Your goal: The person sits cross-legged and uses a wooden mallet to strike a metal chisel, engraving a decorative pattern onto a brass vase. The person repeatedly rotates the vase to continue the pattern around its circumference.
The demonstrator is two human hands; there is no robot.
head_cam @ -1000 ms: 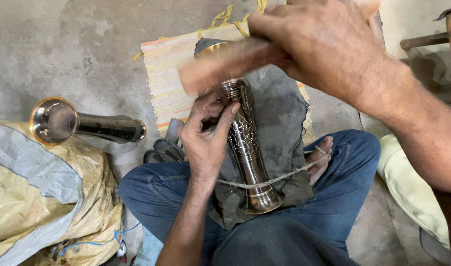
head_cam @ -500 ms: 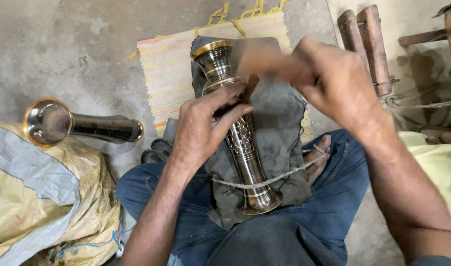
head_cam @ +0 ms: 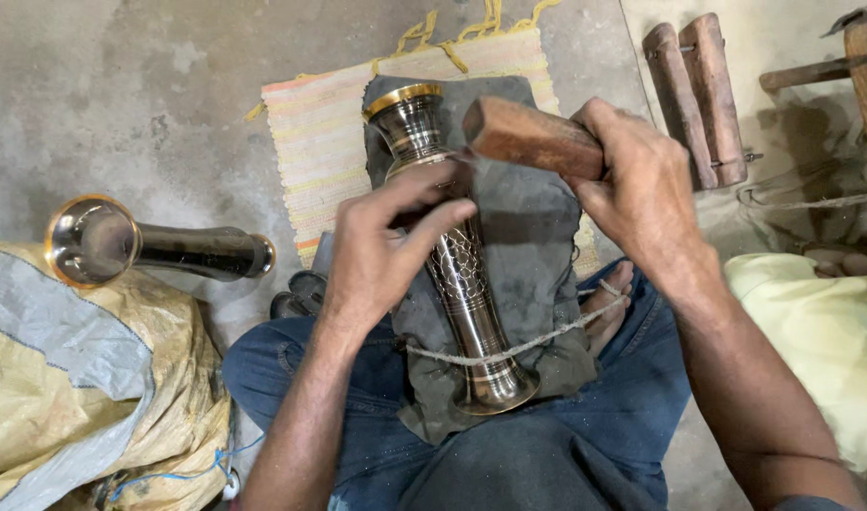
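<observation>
The engraved metal vase [head_cam: 459,274] is lying lengthwise across the lap, rim pointing away; the left hand [head_cam: 381,251] is pinching its upper body, while the right hand [head_cam: 632,185] is gripping a wooden block [head_cam: 531,139] just above-right of it

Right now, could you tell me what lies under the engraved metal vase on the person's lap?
A dark grey cloth lies under the engraved vase, with a string crossing over the vase. Beneath the cloth a striped mat shows; the lap itself is mostly covered.

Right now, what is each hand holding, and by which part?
The right hand holds a wooden block by its near end. The left hand steadies the metal vase at its upper body.
</observation>
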